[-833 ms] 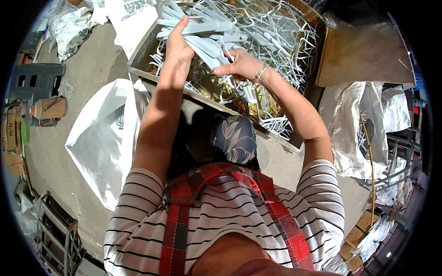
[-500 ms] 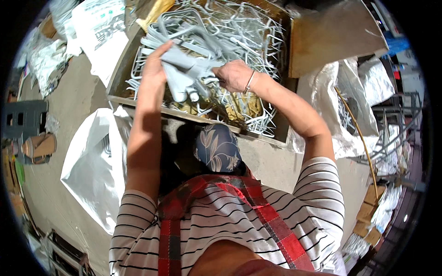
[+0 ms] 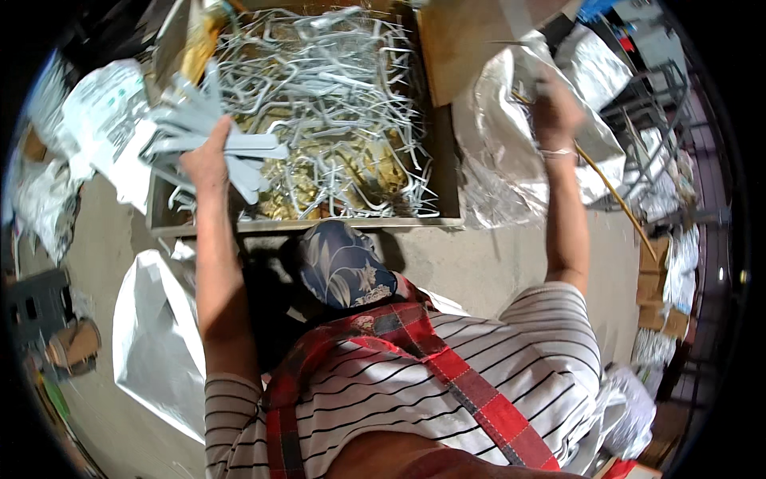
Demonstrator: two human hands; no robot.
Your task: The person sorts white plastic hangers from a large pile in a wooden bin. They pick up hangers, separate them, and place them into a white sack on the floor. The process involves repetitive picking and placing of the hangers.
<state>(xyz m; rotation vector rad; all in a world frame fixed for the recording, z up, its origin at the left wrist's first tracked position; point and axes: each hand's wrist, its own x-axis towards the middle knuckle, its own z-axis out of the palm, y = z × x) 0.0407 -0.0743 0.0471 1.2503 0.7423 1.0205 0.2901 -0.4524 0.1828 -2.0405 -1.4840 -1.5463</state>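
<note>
Bag (image 3: pixel 89 108) bears print (image 3: pixel 118 91); left hand (image 3: pixel 205 164) grips gray strips (image 3: pixel 257 144); right hand (image 3: pixel 558 113) blurred, grip unclear.

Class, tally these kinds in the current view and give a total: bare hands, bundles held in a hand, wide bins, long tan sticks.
Bare hands: 2 (left hand, right hand)
Held bundle of grey strips: 1
Wide bin: 1
Long tan stick: 1
Total: 5
The loose grey pieces in the bin overlap too much to count.
</note>
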